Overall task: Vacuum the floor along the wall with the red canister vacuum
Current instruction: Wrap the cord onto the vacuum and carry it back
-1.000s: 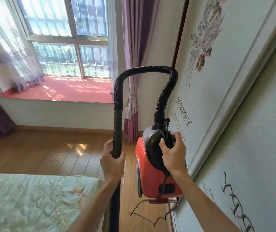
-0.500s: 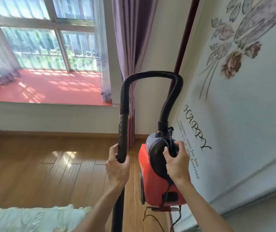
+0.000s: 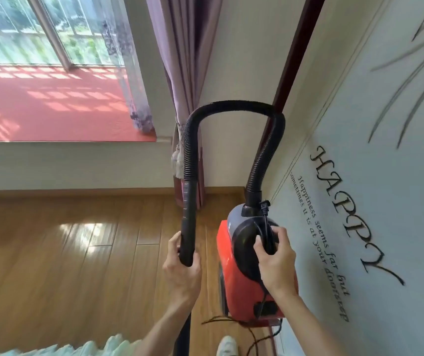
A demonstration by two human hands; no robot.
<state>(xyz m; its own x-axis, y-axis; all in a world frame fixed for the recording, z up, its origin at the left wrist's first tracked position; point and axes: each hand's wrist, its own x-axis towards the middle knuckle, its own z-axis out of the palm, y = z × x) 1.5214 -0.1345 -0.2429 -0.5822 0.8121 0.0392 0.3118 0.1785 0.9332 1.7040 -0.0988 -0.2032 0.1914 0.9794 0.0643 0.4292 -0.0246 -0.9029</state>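
Left hand (image 3: 180, 272): fingers and thumb curled round the lower end of the black wand (image 3: 189, 222), holding it near upright. Right hand (image 3: 277, 265): fingers wrapped over the black carry handle (image 3: 268, 235) on top of the red canister vacuum (image 3: 239, 291), which appears to hang off the wooden floor (image 3: 64, 253), just beside the lettered wall (image 3: 360, 163). The ribbed hose (image 3: 231, 106) arches from the canister top over to the wand. The tube runs down out of view below the left hand, so the nozzle's contact with the floor cannot be told.

Step in hand, as judged: carrying the canister along the wall while guiding the wand. To do it well, keep the canister level and off the wall so it does not scuff the lettering, and leave the hose arch loose, not kinked. Steer the nozzle tight to the wall base. The power cord (image 3: 250, 332) trails under the canister near the shoe (image 3: 227, 345), a likely trip or snag. The curtain (image 3: 180, 60) hem ahead could be sucked in.
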